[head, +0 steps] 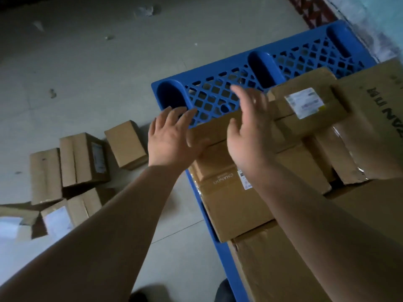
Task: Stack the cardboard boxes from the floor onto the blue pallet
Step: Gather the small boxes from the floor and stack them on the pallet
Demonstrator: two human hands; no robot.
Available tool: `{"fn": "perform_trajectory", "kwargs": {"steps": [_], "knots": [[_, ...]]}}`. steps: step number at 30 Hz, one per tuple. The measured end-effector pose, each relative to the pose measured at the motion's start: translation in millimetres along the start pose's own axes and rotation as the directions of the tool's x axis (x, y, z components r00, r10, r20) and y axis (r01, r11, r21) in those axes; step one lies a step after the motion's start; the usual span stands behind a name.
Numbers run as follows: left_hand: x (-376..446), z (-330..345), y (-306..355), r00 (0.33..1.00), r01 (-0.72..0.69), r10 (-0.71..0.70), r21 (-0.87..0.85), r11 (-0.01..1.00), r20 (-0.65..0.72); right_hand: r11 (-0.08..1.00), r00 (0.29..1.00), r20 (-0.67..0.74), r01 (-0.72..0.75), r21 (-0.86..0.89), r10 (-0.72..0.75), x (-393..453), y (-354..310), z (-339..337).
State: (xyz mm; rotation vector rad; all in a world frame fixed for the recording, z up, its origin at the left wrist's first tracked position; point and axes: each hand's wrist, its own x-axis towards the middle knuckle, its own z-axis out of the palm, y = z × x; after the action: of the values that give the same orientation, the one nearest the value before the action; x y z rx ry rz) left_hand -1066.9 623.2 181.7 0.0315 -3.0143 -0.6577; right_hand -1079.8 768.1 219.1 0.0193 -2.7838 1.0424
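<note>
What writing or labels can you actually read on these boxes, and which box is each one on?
"CHANDO": printed upside down on the box under the right wrist.
Large dark letters on the big box at right: cut off by the picture's edge, not readable whole.
White sticker on the top box: too blurred.
Stickers on the floor boxes: too blurred.

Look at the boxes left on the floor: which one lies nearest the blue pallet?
The small plain box standing apart, closest to the blue pallet corner; the other floor boxes cluster farther left.
</note>
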Motion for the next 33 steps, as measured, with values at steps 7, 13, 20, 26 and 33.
{"fn": "perform_trajectory", "kwargs": {"steps": [7, 13, 20, 26, 33], "knots": [[-96.7, -58.2, -152.5, 0.903, 0.425, -0.428, -0.064, 0.903, -0.042, 0.956, 0.786, 0.543, 0.256, 0.146, -0.294, -84.3, -104.8, 106.8], [-235.1, -56.2, -274.7, 0.632, 0.772, -0.765, -0.014, 0.635, 0.124, 0.995, 0.549, 0.835, 0.101, -0.022, -0.038, -184.2, -131.4, 216.7], [-330.2, 25.2, -356.5, 0.494, 0.859, -0.8, -0.048, 0.511, 0.341, 0.956, 0.45, 0.87, 0.103, -0.274, 0.201, -264.8, -103.9, 342.2], [-349.1, 81.2, -388.2, 0.49, 0.857, -0.807, -0.016, 0.514, 0.33, 0.909, 0.593, 0.754, 0.084, -0.408, 0.283, -302.1, -106.7, 427.6], [-326.4, 99.1, -435.9, 0.46, 0.881, -0.861, 0.008, 0.473, 0.218, 0.895, 0.719, 0.629, 0.021, -0.445, 0.296, -307.6, -109.7, 481.9]]}}
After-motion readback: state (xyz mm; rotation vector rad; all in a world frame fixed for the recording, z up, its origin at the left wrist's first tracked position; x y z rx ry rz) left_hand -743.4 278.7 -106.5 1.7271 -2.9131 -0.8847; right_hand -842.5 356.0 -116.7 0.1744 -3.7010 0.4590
